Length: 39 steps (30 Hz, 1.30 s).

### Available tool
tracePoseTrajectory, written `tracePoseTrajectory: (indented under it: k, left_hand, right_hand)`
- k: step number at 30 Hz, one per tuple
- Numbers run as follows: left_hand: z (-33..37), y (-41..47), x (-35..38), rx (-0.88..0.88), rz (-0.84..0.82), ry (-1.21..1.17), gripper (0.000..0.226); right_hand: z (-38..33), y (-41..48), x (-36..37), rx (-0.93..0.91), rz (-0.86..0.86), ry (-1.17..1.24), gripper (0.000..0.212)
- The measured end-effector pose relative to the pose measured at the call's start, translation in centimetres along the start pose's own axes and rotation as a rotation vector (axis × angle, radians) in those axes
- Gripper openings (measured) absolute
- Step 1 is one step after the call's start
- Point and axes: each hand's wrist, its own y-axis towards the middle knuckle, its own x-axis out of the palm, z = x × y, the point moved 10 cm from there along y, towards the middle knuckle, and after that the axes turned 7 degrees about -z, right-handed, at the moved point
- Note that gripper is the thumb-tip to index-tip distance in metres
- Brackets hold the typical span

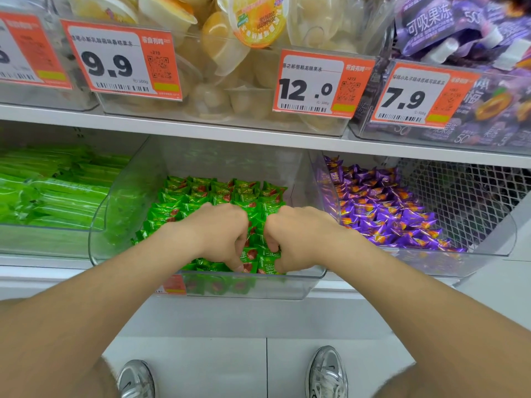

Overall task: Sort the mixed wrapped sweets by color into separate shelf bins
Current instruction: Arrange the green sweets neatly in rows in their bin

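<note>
Left hand [221, 234] and right hand [298, 239], knuckles nearly touching, both clench green sweets [218, 193] at the front of the middle bin [311, 272]. Purple sweets [382, 208] lie in the adjoining bin to the right, nearer the right hand.

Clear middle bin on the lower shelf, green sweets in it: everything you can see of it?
The clear bin looks like transparent hard plastic: tall back and side walls curving down to a low front lip, an orange label on the front. It sits on the lower shelf between green stick packs to the left and a bin of purple sweets to the right. It holds only green sweets, roughly in rows. The left hand and right hand reach in, fingers curled round sweets near the front.
</note>
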Motion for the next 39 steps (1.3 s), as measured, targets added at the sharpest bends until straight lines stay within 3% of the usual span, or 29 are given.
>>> tracePoseTrajectory:
  k: [4, 11, 16, 21, 27, 39]
  left_hand:
    - [-0.3, -0.2, -0.1, -0.012, 0.023, -0.001, 0.030]
    - [-2.3, -2.6, -1.9, -0.009, 0.188, -0.153, 0.010]
    - [-2.8, -5.7, -2.2, -0.017, 0.241, -0.229, 0.013]
    - [-2.2, -9.4, -0.1, -0.048, 0.219, -0.178, 0.056]
    - [-2.7, -10.5, 0.5, -0.134, 0.239, -0.016, 0.026]
    - [-3.0, -10.4, -1.5, -0.258, 0.519, 0.054, 0.023]
  right_hand:
    - [0.3, -0.4, -1.2, -0.011, 0.121, 0.056, 0.014]
    - [1.4, -3.7, -4.4, -0.004, 0.348, 0.205, 0.031]
    - [0.0, -6.5, -4.6, -0.034, 0.291, 0.289, 0.021]
    - [-3.3, -7.4, -1.4, -0.076, 0.236, 0.114, 0.030]
    - [-5.8, -7.6, -0.4, -0.074, 0.424, -0.129, 0.023]
    - [-2.7, -5.5, -1.7, 0.061, 0.590, -0.065, 0.027]
